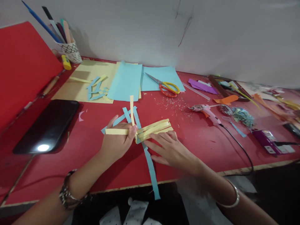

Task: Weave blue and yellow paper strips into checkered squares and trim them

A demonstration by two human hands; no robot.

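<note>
My left hand (119,137) pinches a bundle of crossed paper strips where they meet. Yellow paper strips (156,126) fan out to the right from the pinch, while others point up and left. Blue paper strips (151,168) pass beneath, one running down past the table's front edge and more showing above the left hand. My right hand (170,148) rests against the lower side of the yellow strips, fingers spread; its thumb is partly hidden. The left fingertips are hidden behind the strips.
Scissors (167,87) lie on blue paper sheets (126,81). Cut strips (97,89) sit on yellow paper (63,90). A black phone (49,125) lies left; a corded pink glue gun (207,112) lies right. A pen cup (71,51) stands at the back left.
</note>
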